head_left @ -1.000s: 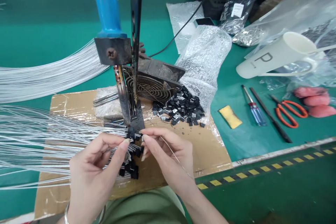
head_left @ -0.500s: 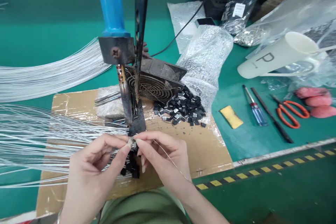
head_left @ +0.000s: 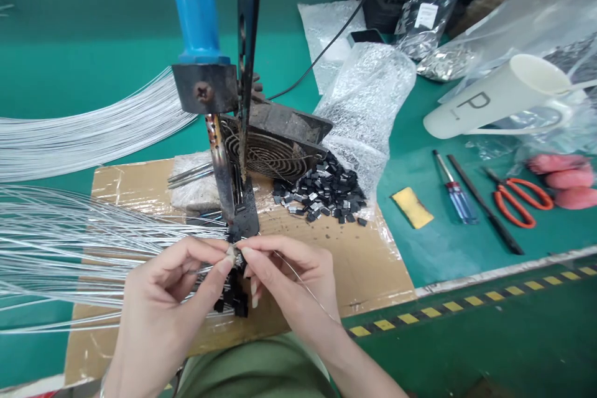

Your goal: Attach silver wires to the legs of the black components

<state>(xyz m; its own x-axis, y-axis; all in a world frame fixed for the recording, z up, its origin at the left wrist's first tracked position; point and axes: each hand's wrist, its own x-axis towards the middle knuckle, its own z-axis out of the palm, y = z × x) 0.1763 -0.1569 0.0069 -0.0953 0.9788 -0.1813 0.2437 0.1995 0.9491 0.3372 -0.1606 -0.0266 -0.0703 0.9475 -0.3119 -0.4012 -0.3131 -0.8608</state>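
Head camera, looking down: closest in, the left hand (head_left: 161, 298) and right hand (head_left: 291, 277) meet fingertip to fingertip over a sheet of cardboard (head_left: 373, 261). Each has thumb and forefinger pressed together in a pinch on the same small black clip (head_left: 236, 256), which sits on the end of a thin white wire (head_left: 93, 242); the other fingers curl loosely. A fine strand trails from the right hand's pinch back over the wrist.

Just under the hands lies a bunch of wire ends already carrying black clips (head_left: 231, 300), so part of the lot looks finished. The fan of wires spreading off to the left suggests that many ends may be left to do, though the hands hide which of them are bare.

Directly behind the pinch stands a soldering iron (head_left: 198, 18) with a blue handle, clamped upright in a dark metal stand (head_left: 245, 74), its tip pointing down near the clip. Behind that rests a small fan (head_left: 268, 152), and to its right a heap of loose black clips (head_left: 321, 193), a good supply yet unused.

Farther right on the green table (head_left: 443, 249) are a yellow sponge (head_left: 411, 207), a screwdriver (head_left: 454, 194), orange scissors (head_left: 520, 201) and a white mug (head_left: 499, 99) on its side.
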